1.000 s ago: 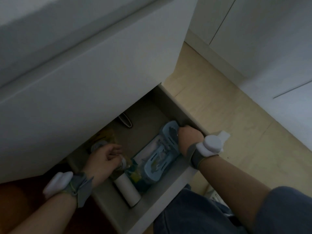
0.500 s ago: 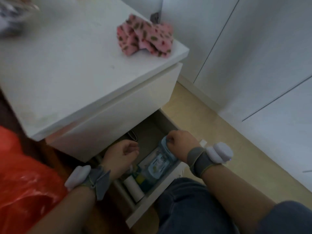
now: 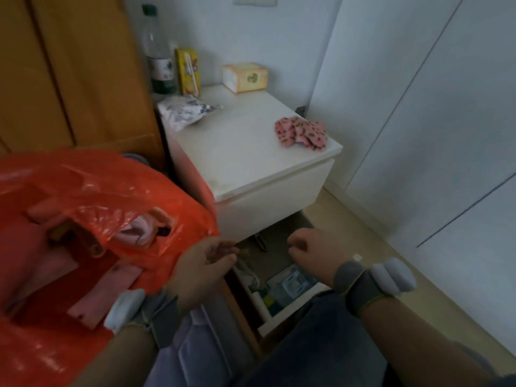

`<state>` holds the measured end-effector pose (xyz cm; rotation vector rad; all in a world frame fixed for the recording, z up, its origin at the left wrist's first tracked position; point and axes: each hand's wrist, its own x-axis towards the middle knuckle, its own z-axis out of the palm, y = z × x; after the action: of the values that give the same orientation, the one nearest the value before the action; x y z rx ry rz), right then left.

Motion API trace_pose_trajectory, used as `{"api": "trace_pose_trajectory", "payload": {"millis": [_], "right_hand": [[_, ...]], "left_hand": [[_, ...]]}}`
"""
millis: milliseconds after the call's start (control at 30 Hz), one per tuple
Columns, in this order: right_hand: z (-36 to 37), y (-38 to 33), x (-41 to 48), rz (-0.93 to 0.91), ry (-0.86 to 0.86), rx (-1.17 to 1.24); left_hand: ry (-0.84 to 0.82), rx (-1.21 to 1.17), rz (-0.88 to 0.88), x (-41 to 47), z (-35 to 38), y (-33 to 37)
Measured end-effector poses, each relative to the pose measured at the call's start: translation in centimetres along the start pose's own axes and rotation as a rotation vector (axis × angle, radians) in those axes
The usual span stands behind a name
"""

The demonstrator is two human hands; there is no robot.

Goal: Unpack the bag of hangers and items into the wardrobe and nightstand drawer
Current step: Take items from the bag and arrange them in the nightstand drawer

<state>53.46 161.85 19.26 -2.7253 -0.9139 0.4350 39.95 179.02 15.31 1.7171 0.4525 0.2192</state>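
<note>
Reachable from above only through the front half of the open nightstand drawer; overhung behind by the upper drawer front, hemmed left by the red plastic bag, near side by a knee.

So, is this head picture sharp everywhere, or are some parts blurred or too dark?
Head view: blur softens the whole frame, most on the orange bag, the left hand and the right hand; the open drawer sits in shadow, contents hard to read; the nightstand top is well lit.
</note>
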Motion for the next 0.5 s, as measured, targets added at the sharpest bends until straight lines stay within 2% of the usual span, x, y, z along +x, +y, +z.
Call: {"api": "trace_pose_trajectory", "payload": {"millis": [133, 300, 500], "right_hand": [[0.5, -3.6, -2.6, -0.076, -0.048, 0.029], [1.2, -7.5, -4.5, -0.154, -0.024, 0.116], [2.8, -11.0, -5.3, -0.264, -0.027, 0.173]], "left_hand": [[0.098, 0.101, 0.036, -3.8, -4.0, 0.8], [0.272, 0.443, 0.021, -6.9, -9.2, -0.7], [0.312, 0.598, -0.084, -8.3, -12.0, -3.0]]}}
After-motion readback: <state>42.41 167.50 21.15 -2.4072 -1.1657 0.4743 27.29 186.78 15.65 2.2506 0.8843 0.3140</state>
